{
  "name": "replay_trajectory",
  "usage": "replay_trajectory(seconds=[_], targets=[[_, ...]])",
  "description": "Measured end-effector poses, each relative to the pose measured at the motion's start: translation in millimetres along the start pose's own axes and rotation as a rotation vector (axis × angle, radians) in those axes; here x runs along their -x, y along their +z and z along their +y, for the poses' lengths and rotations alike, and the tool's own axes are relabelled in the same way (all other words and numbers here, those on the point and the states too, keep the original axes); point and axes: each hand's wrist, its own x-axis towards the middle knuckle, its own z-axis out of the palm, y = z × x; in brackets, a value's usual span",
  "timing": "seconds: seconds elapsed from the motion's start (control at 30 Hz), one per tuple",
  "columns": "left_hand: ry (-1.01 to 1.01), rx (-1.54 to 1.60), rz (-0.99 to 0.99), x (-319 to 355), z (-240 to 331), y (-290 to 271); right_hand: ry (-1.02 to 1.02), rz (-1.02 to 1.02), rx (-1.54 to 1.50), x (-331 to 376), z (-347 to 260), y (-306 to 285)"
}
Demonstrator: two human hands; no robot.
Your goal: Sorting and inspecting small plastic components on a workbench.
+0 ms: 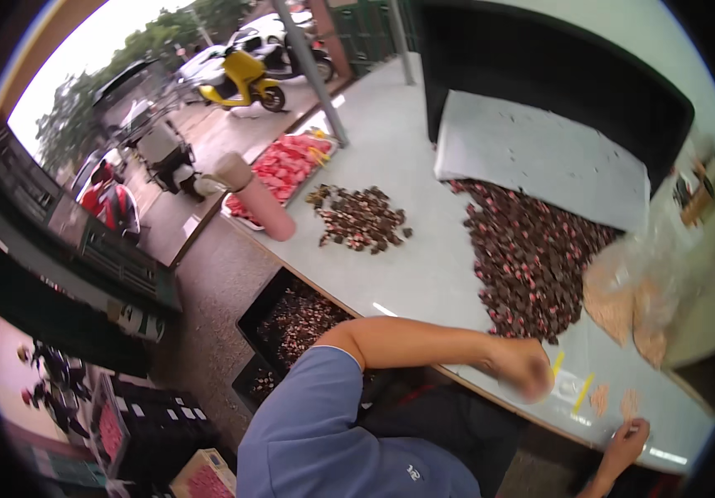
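My left arm comes in bent at the elbow, the forearm lying along the near edge of the pale counter (pixel 407 158). My left hand (pixel 524 367) is curled into a loose fist at that edge and blurred, so I cannot tell whether it holds anything. Just beside its knuckles lies a thin yellow stick (pixel 557 363), and a second yellow stick (pixel 583 393) lies a little further right on the counter. My right hand (pixel 628 438) reaches up from the lower edge, fingers bent and fingertips touching the counter near two small tan heaps (pixel 613 402); its grip is too small to read. Beyond my left hand spreads the big pile of dark red-brown pieces (pixel 532 257), spilling out from under a grey sheet (pixel 540 158). A smaller dark pile (pixel 362 218) sits well apart to the left, near a pink cylinder (pixel 262 203). A clear plastic bag (pixel 648 282) lies right of the big pile.
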Motion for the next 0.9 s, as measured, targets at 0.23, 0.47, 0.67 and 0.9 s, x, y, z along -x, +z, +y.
replay_trajectory(seconds=[0.23,0.47,0.67,0.9], targets=[[0.012,0.016,-0.019,9.5,5.8,4.0,-0.048,-0.059,-0.104,-7.9,-38.7,-1.3],[-0.068,-0.062,-0.037,-5.5,4.5,-5.5,-0.058,-0.336,-0.631,25.2,-151.2,7.7],[-0.04,-0.048,0.062,11.2,5.1,18.4,-0.214,-0.449,-0.759,45.1,-206.9,18.2],[-0.011,-0.033,0.094,31.3,-2.2,29.9,-0.253,-0.469,-0.826,58.6,-216.4,15.4]])
